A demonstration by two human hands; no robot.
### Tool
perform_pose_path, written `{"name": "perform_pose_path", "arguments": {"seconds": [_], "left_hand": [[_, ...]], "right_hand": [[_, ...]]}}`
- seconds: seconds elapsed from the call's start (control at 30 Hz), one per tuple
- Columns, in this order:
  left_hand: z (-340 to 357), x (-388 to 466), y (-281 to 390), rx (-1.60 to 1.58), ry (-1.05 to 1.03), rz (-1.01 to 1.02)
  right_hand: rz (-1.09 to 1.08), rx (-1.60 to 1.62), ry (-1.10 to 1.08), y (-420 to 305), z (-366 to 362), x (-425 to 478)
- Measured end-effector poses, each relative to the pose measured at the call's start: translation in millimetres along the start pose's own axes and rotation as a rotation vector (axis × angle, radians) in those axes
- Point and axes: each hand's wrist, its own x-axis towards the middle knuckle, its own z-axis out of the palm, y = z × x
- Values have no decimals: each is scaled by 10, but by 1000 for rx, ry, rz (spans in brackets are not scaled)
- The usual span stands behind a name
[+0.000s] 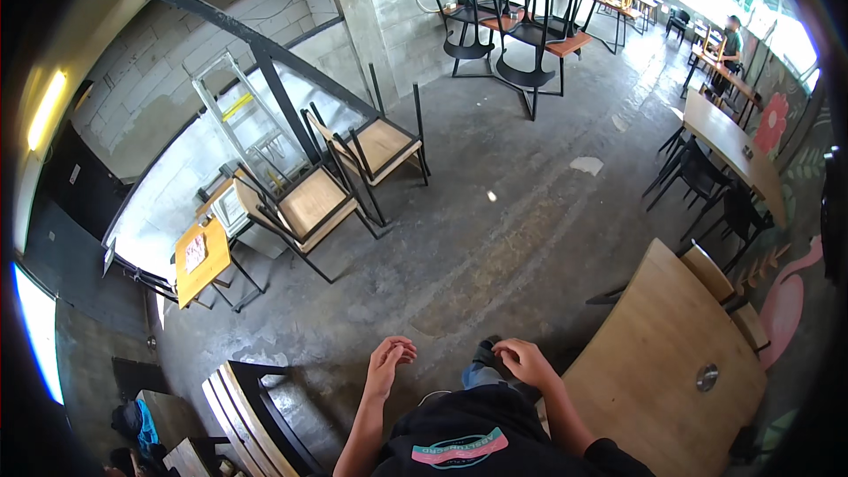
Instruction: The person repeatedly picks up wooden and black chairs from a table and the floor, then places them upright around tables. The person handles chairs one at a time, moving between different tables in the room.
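My left hand (391,366) hangs in the air over the concrete floor (450,265), fingers loosely bent and nothing in them. Opposite it, my right hand (525,363) is likewise bare, its fingers slightly curled above my leg and shoe. The nearest piece of furniture to the right hand is a wooden table (662,358) with a small round metal object (707,377) on its top; hand and table are apart. A slatted wooden bench (242,421) stands to the lower left of my left hand.
Two wooden-seated chairs (317,202) stand at the left, near a small yellow table (204,258) and an aluminium stepladder (242,119). Black chairs (523,73) are upturned on a table at the back. Another long table (729,139) lines the right wall. Two people (732,43) are farther off.
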Motion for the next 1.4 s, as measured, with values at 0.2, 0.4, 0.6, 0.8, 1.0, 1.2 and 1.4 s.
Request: {"name": "perform_pose_path", "arguments": {"seconds": [0.2,0.4,0.6,0.8,1.0,1.2,1.4], "left_hand": [[290,854,234,-6,30,22],[654,1589,237,-28,-54,-72],[901,2477,207,29,-233,-143],[1012,3638,366,24,-318,-144],[1043,4893,675,0,-341,-183],[1117,6091,1000,138,-464,-173],[1353,6772,1083,137,-468,-208]], "right_hand": [[-48,-87,79,167,-728,808],[96,-69,129,498,-1107,882],[224,-75,188,642,-1280,1144],[275,-113,207,643,-1450,1875],[301,-113,339,567,-1764,2861],[316,-148,484,629,-2077,3770],[391,-109,523,673,-2317,4195]]}}
